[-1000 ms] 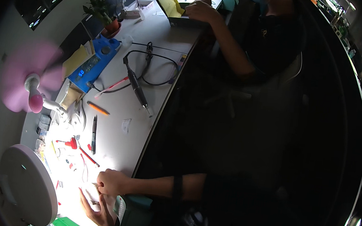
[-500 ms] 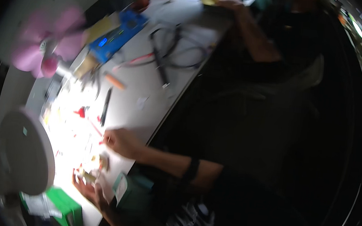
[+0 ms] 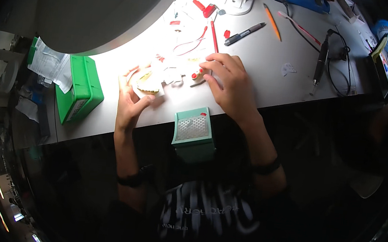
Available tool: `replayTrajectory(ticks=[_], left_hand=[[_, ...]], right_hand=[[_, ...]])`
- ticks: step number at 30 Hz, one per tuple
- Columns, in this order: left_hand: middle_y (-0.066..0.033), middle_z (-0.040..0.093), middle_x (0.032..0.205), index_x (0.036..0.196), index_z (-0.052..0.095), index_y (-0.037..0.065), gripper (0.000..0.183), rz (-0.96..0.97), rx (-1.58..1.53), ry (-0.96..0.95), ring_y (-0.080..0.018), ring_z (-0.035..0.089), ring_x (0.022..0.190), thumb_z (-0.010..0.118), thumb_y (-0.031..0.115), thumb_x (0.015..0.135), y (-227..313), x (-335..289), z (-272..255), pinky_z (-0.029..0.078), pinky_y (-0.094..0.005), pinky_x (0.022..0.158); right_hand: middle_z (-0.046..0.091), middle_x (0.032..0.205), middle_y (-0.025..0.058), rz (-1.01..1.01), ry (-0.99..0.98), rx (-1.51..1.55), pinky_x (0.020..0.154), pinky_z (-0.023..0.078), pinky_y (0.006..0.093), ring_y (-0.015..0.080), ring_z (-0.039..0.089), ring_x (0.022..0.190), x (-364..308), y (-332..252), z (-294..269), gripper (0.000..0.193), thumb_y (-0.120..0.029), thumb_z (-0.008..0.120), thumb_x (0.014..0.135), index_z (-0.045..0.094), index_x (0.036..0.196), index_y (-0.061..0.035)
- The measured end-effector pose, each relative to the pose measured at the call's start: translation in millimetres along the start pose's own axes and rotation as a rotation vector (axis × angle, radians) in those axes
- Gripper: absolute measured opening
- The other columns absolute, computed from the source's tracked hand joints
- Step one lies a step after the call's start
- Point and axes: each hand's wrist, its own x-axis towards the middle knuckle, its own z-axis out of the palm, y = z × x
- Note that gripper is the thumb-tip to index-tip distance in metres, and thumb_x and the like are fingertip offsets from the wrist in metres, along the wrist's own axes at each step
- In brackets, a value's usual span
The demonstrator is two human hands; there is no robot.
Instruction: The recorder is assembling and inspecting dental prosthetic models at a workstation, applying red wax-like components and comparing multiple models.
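Resting on the white table, in the brightest patch of lamplight, a small yellowish dental model lies under the left hand. That hand cups it from the near side, thumb and fingers curled loosely around it and touching it; whether it is truly pinched I cannot tell. Just to the right of the model, the right hand lies palm down with its fingers bent, the fingertips pressing on a small red-and-white piece; a thin dark tool tip shows beside them, but the glare hides whether the fingers grip it.

Nearer the person than the model, at the table edge, stands a mint-green box with a perforated metal top. Left of the model sits a green plastic bin with crumpled paper against it. Beyond the model a large round lamp head overhangs the table. Farther beyond and to the right of the model lie a red-handled tool, a black pen, an orange pencil and a black handpiece with its coiled cable.
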Motion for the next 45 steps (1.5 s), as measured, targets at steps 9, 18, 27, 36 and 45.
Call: replayTrajectory(ticks=[9,18,27,36,45], left_hand=[[-0.0205,0.051,0.148,0.151,0.042,-0.001,0.076,0.066,0.626,0.066,-0.0261,0.048,0.138,0.069,0.003,0.080,-2.6,8.7,-3.3,0.034,-0.0414,0.117],[-0.0146,0.062,0.138,0.133,0.063,0.007,0.058,0.361,1.002,-0.029,-0.0331,0.052,0.131,0.078,0.010,0.077,13.1,7.9,47.8,0.030,-0.0422,0.111],[-0.0188,0.054,0.149,0.149,0.047,0.000,0.089,0.114,1.068,-0.019,-0.0342,0.046,0.138,0.089,0.019,0.073,13.2,13.5,17.2,0.027,-0.0456,0.116],[-0.0192,0.067,0.126,0.148,0.043,-0.007,0.104,0.266,0.881,-0.050,-0.0315,0.066,0.115,0.097,0.014,0.062,14.1,29.0,-12.3,0.051,-0.0412,0.101],[-0.0141,0.074,0.113,0.138,0.051,-0.004,0.095,0.252,0.836,-0.220,-0.0255,0.072,0.106,0.100,0.019,0.060,42.0,29.7,-29.2,0.054,-0.0370,0.097]], right_hand=[[0.063,0.098,0.0015,-0.004,0.006,-0.011,0.071,0.051,0.0320,0.0206,0.058,0.087,-1.7,4.4,4.4,0.012,-0.003,0.077,0.084,0.071,0.092,-0.0095],[0.062,0.096,0.0029,0.051,-0.040,0.049,0.066,0.046,0.0314,0.0207,0.056,0.083,3.5,7.0,5.0,0.014,-0.002,0.078,0.082,0.072,0.092,-0.0086],[0.066,0.104,0.0074,0.124,-0.132,0.056,0.077,0.050,0.0338,0.0235,0.060,0.093,1.2,9.6,-1.1,0.019,0.003,0.077,0.078,0.072,0.094,-0.0052],[0.065,0.135,0.0082,0.091,-0.303,-0.066,0.101,0.041,0.0431,0.0311,0.054,0.130,12.8,4.2,-4.5,0.025,-0.016,0.081,0.077,0.063,0.094,-0.0105],[0.063,0.130,0.0193,0.088,-0.142,0.599,0.102,0.049,0.0455,0.0371,0.061,0.125,-5.2,15.8,-4.4,0.045,-0.027,0.084,0.085,0.055,0.113,-0.0056]])
